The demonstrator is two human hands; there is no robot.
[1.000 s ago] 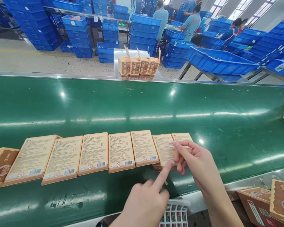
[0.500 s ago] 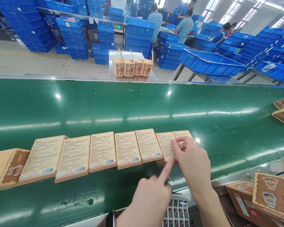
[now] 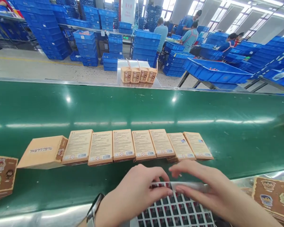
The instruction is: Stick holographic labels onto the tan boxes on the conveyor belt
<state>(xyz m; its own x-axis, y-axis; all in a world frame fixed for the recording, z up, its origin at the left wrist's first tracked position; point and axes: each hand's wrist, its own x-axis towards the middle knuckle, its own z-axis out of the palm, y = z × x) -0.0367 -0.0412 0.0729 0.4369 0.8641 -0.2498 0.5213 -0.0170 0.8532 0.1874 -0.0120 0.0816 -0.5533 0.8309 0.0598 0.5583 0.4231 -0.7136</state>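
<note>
My left hand grips the top edge of a sticker sheet, thumb in front and fingers behind. Dark labels in a white grid cover the sheet. Across its upper right part is my right hand, thumb against the sheet and index finger lifted apart from it. Beyond my hands, several cream cardboard boxes with printed text and barcodes lie in a slanting row. The rightmost box and its left neighbour each bear a small bluish sticker. The other boxes show no such sticker.
The boxes rest on a green conveyor belt. At left lie a turned box and a brown-faced box. More brown boxes stand at lower right. Open-flapped boxes sit across the belt. Blue crates and co-workers are behind.
Both hands have left the boxes at the row's right end and come down to the sticker sheet, which is now raised. Boxes and surroundings appear shifted in view.
</note>
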